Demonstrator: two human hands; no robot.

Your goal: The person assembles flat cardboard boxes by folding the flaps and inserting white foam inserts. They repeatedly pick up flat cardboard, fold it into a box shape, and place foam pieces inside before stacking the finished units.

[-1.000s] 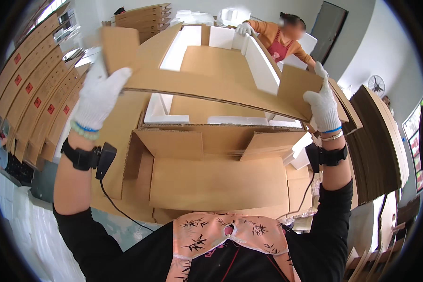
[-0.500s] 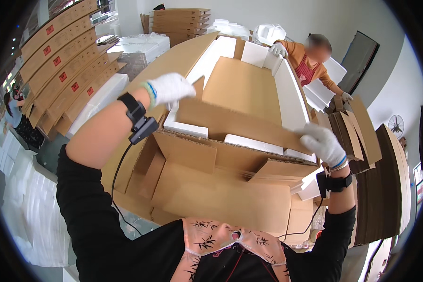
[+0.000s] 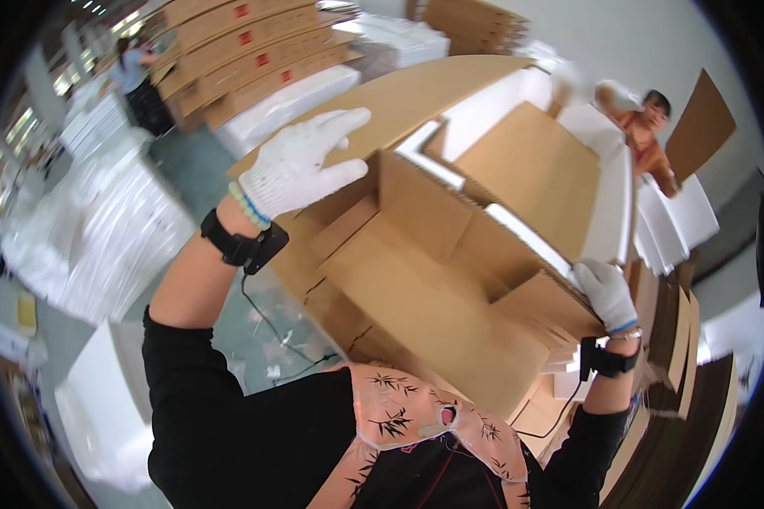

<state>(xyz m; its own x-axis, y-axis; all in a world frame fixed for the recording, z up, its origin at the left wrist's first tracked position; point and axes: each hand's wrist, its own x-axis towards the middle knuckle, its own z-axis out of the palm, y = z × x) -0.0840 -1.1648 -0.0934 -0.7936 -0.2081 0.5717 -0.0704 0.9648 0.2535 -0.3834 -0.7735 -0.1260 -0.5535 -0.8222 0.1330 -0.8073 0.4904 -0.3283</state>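
Observation:
A large open cardboard box (image 3: 433, 199) stands before me, its near flap (image 3: 424, 297) folded out toward my body. White foam strips (image 3: 526, 229) line its walls, and a flat cardboard panel (image 3: 535, 170) lies inside. My left hand (image 3: 301, 165), in a white knit glove, is raised over the box's left side, thumb and fingers apart, holding nothing. At the right near corner my right hand (image 3: 604, 293), gloved too, has its fingers curled over the box's rim.
Across the box, a co-worker (image 3: 649, 136) is beside an upright cardboard sheet (image 3: 700, 131). White foam pieces (image 3: 675, 225) stand at the right, near stacked cardboard (image 3: 696, 416). Flattened cartons (image 3: 255, 51) are piled far left; plastic-wrapped white bundles (image 3: 102, 246) stand left.
My view has swung left. The cardboard flap that was raised between my hands is down in the box. My left hand has come off it and spread; my right has settled on the rim.

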